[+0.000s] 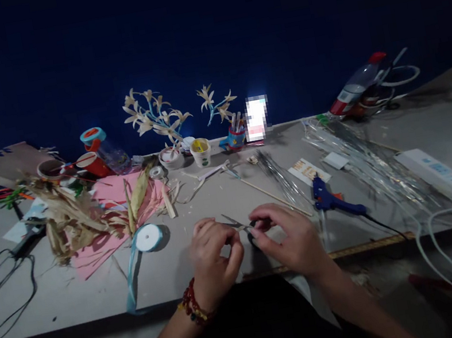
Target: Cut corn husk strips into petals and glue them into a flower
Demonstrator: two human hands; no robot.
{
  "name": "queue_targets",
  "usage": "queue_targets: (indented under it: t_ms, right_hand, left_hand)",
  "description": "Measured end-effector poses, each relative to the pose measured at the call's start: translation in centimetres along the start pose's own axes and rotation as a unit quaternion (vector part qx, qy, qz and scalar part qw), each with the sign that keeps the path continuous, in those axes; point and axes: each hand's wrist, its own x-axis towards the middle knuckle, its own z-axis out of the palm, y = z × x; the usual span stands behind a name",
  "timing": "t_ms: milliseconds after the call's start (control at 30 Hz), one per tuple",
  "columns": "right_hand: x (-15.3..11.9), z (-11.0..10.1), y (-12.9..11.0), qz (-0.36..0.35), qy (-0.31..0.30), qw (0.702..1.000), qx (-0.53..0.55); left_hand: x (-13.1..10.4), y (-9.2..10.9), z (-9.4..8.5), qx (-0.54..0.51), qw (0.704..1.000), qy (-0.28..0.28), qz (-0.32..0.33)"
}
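Left hand (216, 249), bare table (95, 297) separating it from the ribbon spool (148, 238), curls over the front edge, pinching what I cannot tell; scissors (241, 226) point leftward, handles gripped by the right hand (293, 237), glue gun (337, 203) beyond.

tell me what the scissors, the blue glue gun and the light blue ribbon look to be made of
Scissors, at the right hand: probably steel blades, going by their thin grey look; the dark handle could be plastic.
Glue gun: likely hard moulded plastic, judging by its even blue colour.
Ribbon: fabric or thin plastic, hard to say; its loose end hangs limp.
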Motion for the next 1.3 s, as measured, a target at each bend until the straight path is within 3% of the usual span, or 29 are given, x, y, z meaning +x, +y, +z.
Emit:
queue_targets:
  t_ms: [133,333,600,800,967,1300]
  right_hand:
    - [0.1,1.0,-0.9,-0.014,-0.027,0.999,0.017]
    - [0.0,0.1,0.3,-0.008,0.029,0.999,-0.027]
    - [0.2,0.8,-0.8,0.003,-0.04,0.999,0.031]
    - [-0.1,0.1,0.5,0.01,0.004,1.0,-0.004]
    - [0.1,0.4,-0.2,0.015,-0.055,0.997,0.053]
    - [0.1,1.6,-0.8,0.009,-0.005,0.997,0.075]
  left_hand:
    - [0.1,0.2,0.0,0.009,1.0,0.002,0.005]
    - [-0.1,-0.1,-0.1,0.004,1.0,0.016,-0.002]
    - [-0.1,0.0,0.4,-0.004,1.0,0.015,-0.001]
    - [-0.2,-0.3,0.1,-0.01,1.0,0.024,-0.011]
    - [-0.2,-0.3,0.1,-0.012,1.0,0.015,-0.007]
    - [0.0,-0.5,0.8,-0.054,0.998,0.0,-0.04]
